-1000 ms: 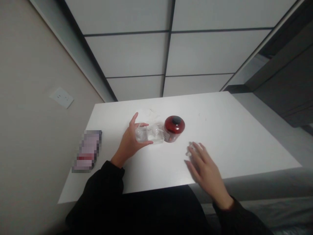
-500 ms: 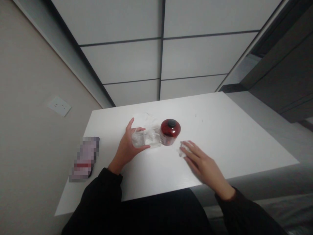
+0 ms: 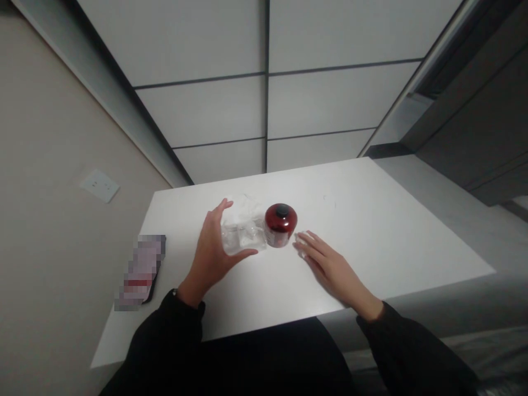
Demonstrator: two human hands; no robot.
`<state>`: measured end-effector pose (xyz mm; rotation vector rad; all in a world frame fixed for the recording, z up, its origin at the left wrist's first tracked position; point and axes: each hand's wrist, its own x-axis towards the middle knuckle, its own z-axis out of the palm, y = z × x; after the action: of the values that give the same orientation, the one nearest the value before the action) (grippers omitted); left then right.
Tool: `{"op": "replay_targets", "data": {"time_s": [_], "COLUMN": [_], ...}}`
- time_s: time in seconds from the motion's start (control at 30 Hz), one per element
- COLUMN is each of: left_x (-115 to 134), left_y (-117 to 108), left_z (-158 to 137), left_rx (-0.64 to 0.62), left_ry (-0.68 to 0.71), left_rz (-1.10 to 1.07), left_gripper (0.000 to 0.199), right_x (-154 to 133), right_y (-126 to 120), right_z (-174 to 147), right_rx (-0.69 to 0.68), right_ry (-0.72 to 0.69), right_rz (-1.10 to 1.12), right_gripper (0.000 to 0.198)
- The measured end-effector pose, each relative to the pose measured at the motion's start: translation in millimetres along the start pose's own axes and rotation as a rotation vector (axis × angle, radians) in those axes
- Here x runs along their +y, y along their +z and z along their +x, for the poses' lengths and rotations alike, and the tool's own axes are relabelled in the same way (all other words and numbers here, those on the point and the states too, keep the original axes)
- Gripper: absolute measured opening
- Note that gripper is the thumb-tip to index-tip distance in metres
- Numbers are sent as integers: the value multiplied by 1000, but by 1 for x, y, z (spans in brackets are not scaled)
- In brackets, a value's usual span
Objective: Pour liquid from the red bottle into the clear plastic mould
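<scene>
My left hand is spread around the left end of some clear, see-through containers on the white table. Its thumb reaches along their near side and its fingers stand apart on the far side. Touching or very close to the containers' right end is a dark red, rounded bottle with a black cap, standing upright. To the right of this bottle, my right hand lies low over the table. Its fingers close over a small, clear, whitish thing, mostly hidden beneath them.
A phone, blurred by pixels, lies at the left edge of the white table. A wall socket is on the left wall. Pale panelled doors rise behind the table. Faint marks show on the tabletop behind the containers.
My right hand has moved left, closer to the red bottle, with the small clear thing under its fingers. My left hand's fingers have spread wider around the containers. The view has shifted slightly.
</scene>
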<state>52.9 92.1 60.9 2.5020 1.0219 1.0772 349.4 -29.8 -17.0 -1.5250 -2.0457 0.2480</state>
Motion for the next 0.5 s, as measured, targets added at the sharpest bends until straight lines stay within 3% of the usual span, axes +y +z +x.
{"op": "replay_targets", "data": {"time_s": [0.1, 0.23, 0.33, 0.5], "left_x": [35, 62, 67, 63], "left_y": [5, 19, 19, -3], "left_z": [36, 86, 108, 117], "left_rx": [-161, -369, -303, -44], "left_ry": [132, 145, 85, 15], "left_rz": [61, 138, 124, 84], "left_gripper": [87, 34, 10, 11], "right_x": [2, 4, -2, -24], "right_y": [-8, -11, -10, -10], "right_z": [-7, -7, -13, -19], "right_rx": [24, 51, 50, -118], "right_ry": [30, 76, 23, -219], "right_rz": [19, -11, 7, 100], "right_gripper": [41, 38, 39, 52]}}
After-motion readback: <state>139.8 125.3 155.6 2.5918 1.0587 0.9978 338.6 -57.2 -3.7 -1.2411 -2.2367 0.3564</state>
